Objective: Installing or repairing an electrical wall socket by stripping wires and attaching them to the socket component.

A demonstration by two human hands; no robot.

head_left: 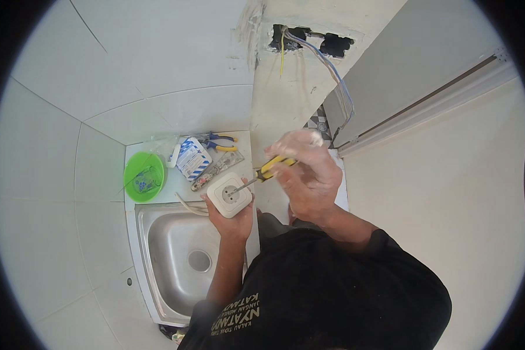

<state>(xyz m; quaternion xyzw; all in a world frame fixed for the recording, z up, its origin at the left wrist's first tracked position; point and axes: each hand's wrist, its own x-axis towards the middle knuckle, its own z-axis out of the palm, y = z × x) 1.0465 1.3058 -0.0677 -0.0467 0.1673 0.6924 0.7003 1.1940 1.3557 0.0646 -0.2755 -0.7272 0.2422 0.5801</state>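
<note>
My left hand (226, 224) holds a white round-faced power socket (221, 207) over the near end of the counter, beside the sink. In my right hand (312, 184) is a yellow-and-black screwdriver (270, 167), gripped between thumb and fingers, with its metal shaft reaching down-left to the socket's centre. Just behind the socket lie a long flat, stained tool (216, 171) and a small blue-and-white striped packet (191, 156). Pliers (223, 144) with yellow-and-dark handles lie further back. A pale cable (189, 205) runs out beside my left hand.
A green bowl (134, 192) with a clear container inside stands left on the counter (175, 189). Below is a steel sink (163, 262). Above, loose wires (338, 79) hang from cut wall openings (335, 45). A large pale panel (426, 175) fills the right; tiled wall surrounds the left.
</note>
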